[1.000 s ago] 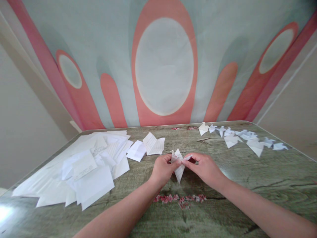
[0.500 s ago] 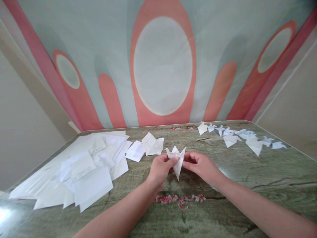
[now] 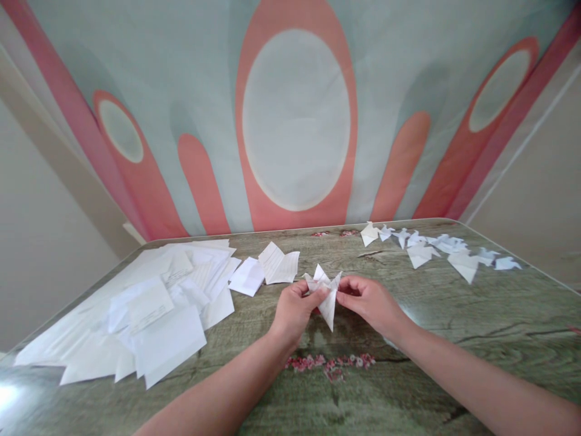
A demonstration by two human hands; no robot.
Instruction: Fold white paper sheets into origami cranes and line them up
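Note:
Above the middle of the table I hold a white folded paper bird (image 3: 327, 307), with pointed tips up and one long point down. My left hand (image 3: 293, 309) pinches its left side, the thumb lying across the front. With thumb and index finger, my right hand (image 3: 368, 303) grips the tip at its upper right. Fingers behind the paper are partly hidden. Just beyond my left hand lie a creased, partly opened lined sheet (image 3: 279, 266) and a small white paper square (image 3: 247, 277).
A large spread pile of white paper sheets (image 3: 170, 342) covers the table's left side. Several finished paper birds (image 3: 465, 265) stand in a loose group at the back right. Behind the wood-patterned table (image 3: 431, 387) rises a patterned backdrop (image 3: 297, 121).
The paper bird's lower point has swung slightly to the right. My right fingers have closed nearer around its upper right tip. The left grip looks about the same.

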